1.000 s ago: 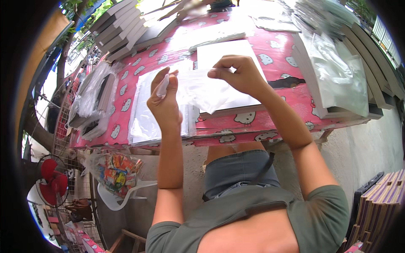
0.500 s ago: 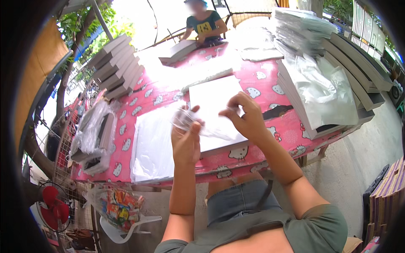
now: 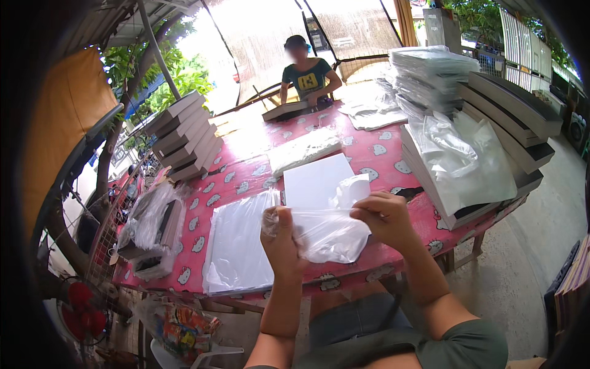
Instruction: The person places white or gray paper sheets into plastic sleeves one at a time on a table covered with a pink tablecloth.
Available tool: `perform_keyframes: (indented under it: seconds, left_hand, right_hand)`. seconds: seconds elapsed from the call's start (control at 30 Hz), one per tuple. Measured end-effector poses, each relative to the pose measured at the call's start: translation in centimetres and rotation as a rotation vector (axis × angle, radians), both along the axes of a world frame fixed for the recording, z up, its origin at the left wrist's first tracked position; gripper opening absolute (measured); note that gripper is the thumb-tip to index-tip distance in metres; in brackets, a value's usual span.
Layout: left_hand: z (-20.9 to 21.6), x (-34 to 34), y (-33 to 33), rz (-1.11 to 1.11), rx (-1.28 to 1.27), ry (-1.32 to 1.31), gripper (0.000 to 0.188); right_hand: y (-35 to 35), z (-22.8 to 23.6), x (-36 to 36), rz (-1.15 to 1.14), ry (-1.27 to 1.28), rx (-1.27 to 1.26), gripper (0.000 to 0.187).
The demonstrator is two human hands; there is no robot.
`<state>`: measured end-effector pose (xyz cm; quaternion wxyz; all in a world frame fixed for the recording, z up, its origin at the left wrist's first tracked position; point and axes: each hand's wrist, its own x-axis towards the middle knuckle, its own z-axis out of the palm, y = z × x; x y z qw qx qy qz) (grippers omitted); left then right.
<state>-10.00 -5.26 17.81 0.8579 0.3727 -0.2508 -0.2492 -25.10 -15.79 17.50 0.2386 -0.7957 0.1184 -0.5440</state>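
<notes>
Between my hands a clear plastic bag is stretched out above the near part of the table. My left hand is closed on its bunched left end, thumb on top. On the other side, my right hand pinches the bag's right edge between thumb and fingers. Partly covered by the plastic, a flat white box or book lies just beyond. To its left rests a white flat stack in clear plastic, close to my left hand.
A pink patterned cloth covers the table. Grey-edged boxes or books are piled at the far left, more at the right under loose plastic bags. Opposite, a co-worker handles a flat grey-edged item. A red fan stands lower left.
My hands have lowered slightly, and the right one has taken hold of the bag's edge. Crumpled before, the bag is spread between both hands. The view has tilted upward.
</notes>
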Motion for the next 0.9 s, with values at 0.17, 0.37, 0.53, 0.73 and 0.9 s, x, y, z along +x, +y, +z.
perform_keyframes:
  seconds: [0.17,0.37,0.53,0.73,0.9]
  left_hand:
    - [-1.1,-2.0,0.9,0.045,0.212,-0.348,0.02]
    - [-1.3,-2.5,1.5,0.207,-0.04,-0.523,0.007]
    - [-0.6,-5.9,5.8,-0.247,-0.032,-0.09,0.02]
    - [-2.3,-6.2,10.3,-0.56,0.203,-0.007,0.019]
    - [-9.5,-3.2,12.0,-0.522,0.117,-0.272,0.03]
  right_hand:
    - [1.9,0.5,-2.8,-0.116,-0.127,0.037,0.009]
    - [3.3,-0.1,-4.5,-0.286,-0.12,-0.215,0.01]
    - [8.0,-1.7,-6.2,-0.251,-0.161,0.081,0.009]
    - [10.0,-1.5,-8.2,0.095,-0.15,0.138,0.014]
    - [11.9,-1.2,-9.3,0.469,0.184,0.584,0.019]
